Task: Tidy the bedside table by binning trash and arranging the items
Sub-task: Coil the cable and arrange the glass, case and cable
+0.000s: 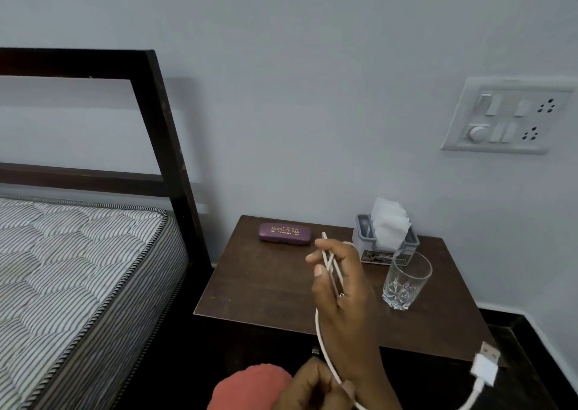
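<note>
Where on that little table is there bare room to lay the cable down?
The bedside table is bare across its left and front, below the purple spectacle case and left of the glass. The back right is crowded: the tissue holder sits close behind the glass. Both hands hold the white cable.

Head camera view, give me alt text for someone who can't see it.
Two hands coil a white USB cable above a dark wooden bedside table: the right hand holds the loops, the left hand feeds the cable. On the table stand a purple glasses case, tissue holder and empty glass.
</note>
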`<act>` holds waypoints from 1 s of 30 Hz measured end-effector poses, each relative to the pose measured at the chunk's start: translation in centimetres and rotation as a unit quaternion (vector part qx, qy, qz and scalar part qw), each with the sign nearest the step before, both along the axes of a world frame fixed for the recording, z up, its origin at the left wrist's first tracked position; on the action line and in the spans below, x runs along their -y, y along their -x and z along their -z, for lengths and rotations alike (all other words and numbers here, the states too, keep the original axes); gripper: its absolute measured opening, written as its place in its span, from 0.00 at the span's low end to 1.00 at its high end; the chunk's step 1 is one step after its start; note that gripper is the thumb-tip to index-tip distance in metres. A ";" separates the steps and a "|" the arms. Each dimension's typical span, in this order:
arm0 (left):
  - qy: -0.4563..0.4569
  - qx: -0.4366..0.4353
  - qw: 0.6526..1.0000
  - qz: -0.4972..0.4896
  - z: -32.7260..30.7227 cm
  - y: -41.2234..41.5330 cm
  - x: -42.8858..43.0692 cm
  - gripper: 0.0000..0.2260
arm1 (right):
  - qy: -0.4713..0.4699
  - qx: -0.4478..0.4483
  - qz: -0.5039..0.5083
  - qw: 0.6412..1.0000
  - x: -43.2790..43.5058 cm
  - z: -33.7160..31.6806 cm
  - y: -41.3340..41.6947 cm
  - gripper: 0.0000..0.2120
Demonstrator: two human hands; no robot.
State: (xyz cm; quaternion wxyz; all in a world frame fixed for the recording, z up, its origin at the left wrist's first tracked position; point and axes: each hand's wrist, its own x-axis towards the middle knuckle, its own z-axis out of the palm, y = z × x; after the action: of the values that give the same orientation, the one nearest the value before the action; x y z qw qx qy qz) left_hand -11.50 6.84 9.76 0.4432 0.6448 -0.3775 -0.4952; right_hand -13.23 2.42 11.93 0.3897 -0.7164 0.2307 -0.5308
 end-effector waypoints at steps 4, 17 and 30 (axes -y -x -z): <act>0.058 -0.128 0.980 -0.142 -0.2 -2.7 -7.3 0.10 | -0.123 0.101 -0.014 0.987 0.2 -0.3 -0.2 0.09; 0.156 0.374 0.913 0.051 2.2 -10.9 -7.8 0.10 | -0.494 0.484 -0.230 0.685 2.3 0.4 0.8 0.31; 0.146 -0.246 0.929 -0.236 -4.0 -11.3 -4.2 0.13 | -0.519 0.365 -0.331 0.699 -1.1 -0.5 0.4 0.25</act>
State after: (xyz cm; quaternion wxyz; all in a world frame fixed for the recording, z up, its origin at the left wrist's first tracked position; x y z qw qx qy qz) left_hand -0.15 11.04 13.79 0.7152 0.5018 -0.1620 -0.4587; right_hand -13.61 3.48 12.48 0.9035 -0.1815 0.0577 -0.3839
